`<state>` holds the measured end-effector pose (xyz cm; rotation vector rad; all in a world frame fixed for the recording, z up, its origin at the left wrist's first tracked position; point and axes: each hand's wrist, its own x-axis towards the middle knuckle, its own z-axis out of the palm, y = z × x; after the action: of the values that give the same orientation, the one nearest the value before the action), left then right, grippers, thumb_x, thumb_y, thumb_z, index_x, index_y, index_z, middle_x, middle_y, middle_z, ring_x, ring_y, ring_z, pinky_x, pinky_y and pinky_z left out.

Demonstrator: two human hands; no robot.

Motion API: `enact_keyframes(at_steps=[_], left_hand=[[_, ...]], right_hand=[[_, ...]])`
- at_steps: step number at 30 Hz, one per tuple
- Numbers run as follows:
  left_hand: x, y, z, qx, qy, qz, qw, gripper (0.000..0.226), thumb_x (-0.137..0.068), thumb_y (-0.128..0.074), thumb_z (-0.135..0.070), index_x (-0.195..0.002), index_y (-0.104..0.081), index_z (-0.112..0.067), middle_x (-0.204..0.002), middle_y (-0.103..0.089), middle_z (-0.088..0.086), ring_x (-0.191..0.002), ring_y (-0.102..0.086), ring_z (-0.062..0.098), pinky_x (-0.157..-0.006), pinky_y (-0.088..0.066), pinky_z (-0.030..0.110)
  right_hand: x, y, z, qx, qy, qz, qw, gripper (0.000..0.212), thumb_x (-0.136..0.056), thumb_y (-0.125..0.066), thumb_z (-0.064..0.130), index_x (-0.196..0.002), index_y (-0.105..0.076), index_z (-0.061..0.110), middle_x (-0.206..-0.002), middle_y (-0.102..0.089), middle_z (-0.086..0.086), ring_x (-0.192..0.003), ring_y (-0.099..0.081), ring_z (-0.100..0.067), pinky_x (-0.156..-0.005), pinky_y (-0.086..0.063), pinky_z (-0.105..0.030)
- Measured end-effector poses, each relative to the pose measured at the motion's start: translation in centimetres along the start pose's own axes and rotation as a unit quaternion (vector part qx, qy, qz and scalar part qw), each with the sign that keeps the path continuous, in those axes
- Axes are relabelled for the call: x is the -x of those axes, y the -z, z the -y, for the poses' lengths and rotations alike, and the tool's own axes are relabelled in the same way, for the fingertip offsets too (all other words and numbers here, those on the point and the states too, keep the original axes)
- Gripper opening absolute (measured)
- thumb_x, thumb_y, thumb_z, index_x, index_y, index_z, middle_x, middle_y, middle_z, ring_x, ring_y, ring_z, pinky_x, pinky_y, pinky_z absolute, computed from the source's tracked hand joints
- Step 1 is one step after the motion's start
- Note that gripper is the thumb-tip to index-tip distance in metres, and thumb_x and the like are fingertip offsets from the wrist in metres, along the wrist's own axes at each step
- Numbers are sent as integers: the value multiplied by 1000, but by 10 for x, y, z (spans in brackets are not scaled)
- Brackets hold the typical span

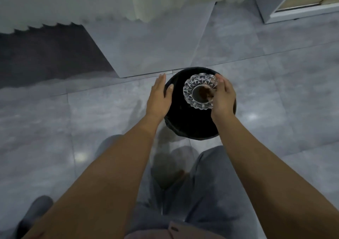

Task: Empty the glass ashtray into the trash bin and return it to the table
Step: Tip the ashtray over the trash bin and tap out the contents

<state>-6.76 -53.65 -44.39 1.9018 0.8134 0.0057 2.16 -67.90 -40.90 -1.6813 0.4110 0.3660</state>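
Head view, looking down past two bare forearms and grey trousers. Round black trash bin (183, 121) standing on glossy grey floor tiles (275, 92). Right hand (222, 96) clasped around the right side of a clear cut-glass ashtray (199, 92), fingers curled on its scalloped rim, holding it tipped on edge above the bin's dark opening; brown residue visible in the bowl. Left hand (159, 93) flat and spread, fingers straight, resting against the bin's left rim. Pale curtain hem (139, 9) beyond.
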Motion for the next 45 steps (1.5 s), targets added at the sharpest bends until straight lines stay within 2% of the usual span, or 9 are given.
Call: enact_keyframes(at_steps=[7, 9, 11, 14, 17, 23, 32, 36, 45], left_hand=[[-11, -13, 18, -40, -52, -18, 998, 47, -104, -35, -38, -150, -31, -34, -164, -10, -5, -149, -21, 17, -118, -29, 38], [-11, -15, 18, -19, -53, -28, 998, 44, -104, -35, -33, -148, -36, -32, -164, -15, -6, -147, -26, 14, -113, -28, 25], [-30, -53, 64, -4, -86, -30, 996, 43, -104, -37, -30, -147, -42, -27, -162, -24, -4, -145, -30, 12, -110, -26, 17], [-38, -55, 66, 9, -105, -53, 993, 41, -104, -39, -25, -143, -48, -17, -154, -39, 2, -142, -35, 13, -111, -24, 14], [-37, -56, 65, 17, -94, -70, 993, 40, -103, -42, -22, -142, -49, -15, -151, -43, 5, -140, -38, 15, -109, -25, 14], [-43, -46, 52, 23, -94, -108, 989, 39, -102, -44, -19, -141, -51, -13, -150, -44, 8, -140, -39, 17, -108, -24, 12], [-54, -24, 30, -16, -162, -137, 977, 40, -102, -42, -19, -141, -50, -14, -150, -45, 7, -139, -40, 16, -103, -20, 5], [-50, -26, 27, -19, -175, -138, 975, 40, -102, -42, -18, -141, -51, -15, -149, -46, 5, -138, -41, 14, -102, -21, 4], [-50, -30, 24, -21, -190, -135, 972, 38, -103, -41, -18, -139, -52, -16, -148, -47, 4, -138, -41, 14, -101, -21, 1]], right_hand=[[-27, -2, -14, -26, 11, -14, 1000, 30, -104, -41, 21, -120, -67, 16, -120, -69, -6, -96, -71, -18, -91, -59, -39], [-27, -3, -15, -25, 12, -17, 999, 31, -104, -41, 21, -122, -66, 14, -121, -68, -7, -91, -72, -17, -89, -60, -37], [-58, -2, -77, -43, 34, -33, 998, 30, -104, -42, 21, -121, -67, 16, -119, -69, -4, -97, -71, -19, -90, -59, -39], [-64, -3, -83, -39, 33, -40, 998, 32, -104, -41, 20, -122, -66, 14, -114, -68, -1, -90, -71, -13, -82, -60, -30], [-64, -2, -84, -40, 40, -40, 998, 31, -104, -41, 20, -121, -66, 15, -115, -69, -3, -94, -72, -19, -88, -60, -37], [-61, -3, -81, 30, 81, -56, 995, 31, -101, -43, 26, -118, -69, 23, -119, -69, 2, -110, -67, -18, -99, -54, -43], [-56, -5, -74, 109, 157, -49, 980, 31, -102, -42, 26, -120, -67, 22, -113, -69, 7, -98, -66, -6, -100, -52, -33], [-57, -5, -73, 119, 172, -55, 976, 32, -103, -41, 25, -123, -66, 21, -120, -69, 5, -111, -63, -11, -103, -49, -30], [-65, -2, -82, 308, 273, -33, 911, 36, -104, -39, 27, -131, -61, 19, -131, -64, -2, -121, -59, -19, -98, -41, -25]])
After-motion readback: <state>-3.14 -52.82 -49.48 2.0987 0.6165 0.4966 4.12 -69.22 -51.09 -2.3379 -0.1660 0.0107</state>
